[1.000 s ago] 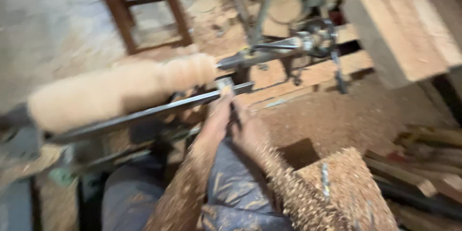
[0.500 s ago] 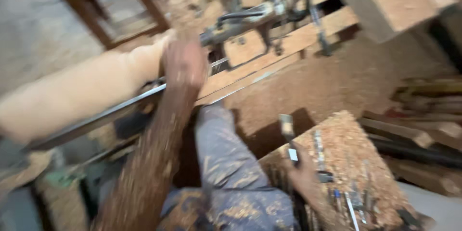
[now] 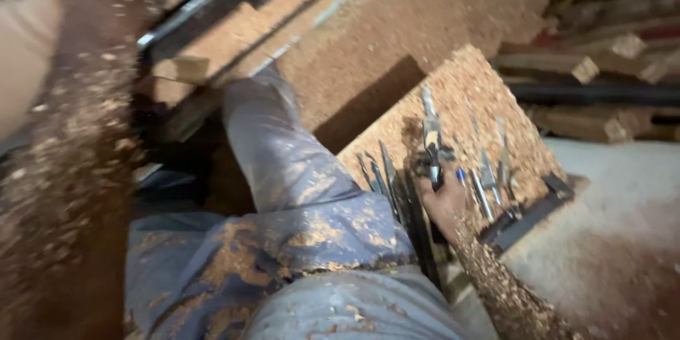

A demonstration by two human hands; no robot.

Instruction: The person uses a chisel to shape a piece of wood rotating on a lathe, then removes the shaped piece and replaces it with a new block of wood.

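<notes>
Sawdust on basically everything here. The right hand is closed around the dark handle of a metal turning tool, whose steel shaft points up and away across a square wooden board buried in coarse orange shavings. More steel chisels lie in a loose row on that board, thin and grey, some just beside the hand, plus a dark flat bar at the board's near corner.

The left forearm fills the left edge, caked in fine chips (the hand itself is out of sight up top, so I can't tell whether it's spread or gripping). Blue-grey trousers, dusted rusty brown, sit in the middle. The floor is packed sawdust, with rough timber offcuts stacked at right and a pale patch below them.
</notes>
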